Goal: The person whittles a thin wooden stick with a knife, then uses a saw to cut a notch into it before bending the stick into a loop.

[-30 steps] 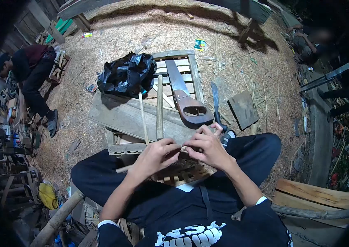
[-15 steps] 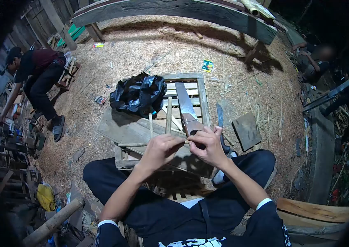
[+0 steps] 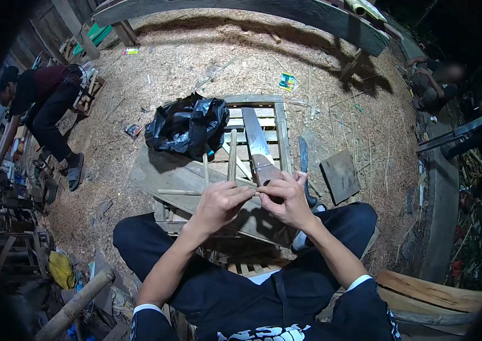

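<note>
My left hand [image 3: 224, 203] and my right hand [image 3: 285, 198] meet fingertip to fingertip above a low slatted wooden crate [image 3: 279, 131]. Both are closed in a pinch on something small and pale between them, too small to name. A handsaw [image 3: 257, 135] lies on the slats just beyond my right hand. To its right is a knife [image 3: 303, 156] with a dark handle. A black plastic bag [image 3: 188, 126] rests on the far left of a wide board [image 3: 158, 175]. Thin wooden sticks [image 3: 233, 156] lie beyond my left hand.
A person [image 3: 50, 113] bends over at the left; another person [image 3: 431, 82] sits at the far right. A long wooden bench [image 3: 241, 12] crosses the back. A square board [image 3: 340, 177] lies right of the knife. Bamboo poles [image 3: 76, 304] stand at lower left.
The view has shifted slightly. My hands stay together in nearly the same pose. The person at the left has reached a little lower.
</note>
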A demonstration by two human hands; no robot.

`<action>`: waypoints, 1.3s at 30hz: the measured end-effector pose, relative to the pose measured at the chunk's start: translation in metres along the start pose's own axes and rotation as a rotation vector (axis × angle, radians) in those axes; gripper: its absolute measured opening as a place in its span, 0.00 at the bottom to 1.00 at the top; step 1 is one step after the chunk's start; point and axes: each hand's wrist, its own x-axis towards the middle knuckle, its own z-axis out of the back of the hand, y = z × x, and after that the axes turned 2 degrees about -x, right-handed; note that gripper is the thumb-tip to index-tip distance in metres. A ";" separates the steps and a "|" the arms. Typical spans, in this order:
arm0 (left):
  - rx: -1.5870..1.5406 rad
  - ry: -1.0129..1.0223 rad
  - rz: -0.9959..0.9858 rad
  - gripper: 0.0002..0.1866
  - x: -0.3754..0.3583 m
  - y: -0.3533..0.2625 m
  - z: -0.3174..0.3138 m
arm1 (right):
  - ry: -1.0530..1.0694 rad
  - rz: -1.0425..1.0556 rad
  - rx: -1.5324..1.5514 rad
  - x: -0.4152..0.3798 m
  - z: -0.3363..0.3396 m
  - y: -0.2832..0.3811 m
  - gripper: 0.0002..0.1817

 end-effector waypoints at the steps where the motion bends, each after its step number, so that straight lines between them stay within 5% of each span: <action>1: 0.015 0.002 -0.013 0.29 0.001 0.000 0.000 | 0.002 -0.002 -0.001 0.000 0.000 -0.001 0.09; 39: 0.242 0.044 -0.195 0.22 0.003 0.000 -0.006 | 0.093 -0.058 0.070 -0.009 0.005 -0.009 0.10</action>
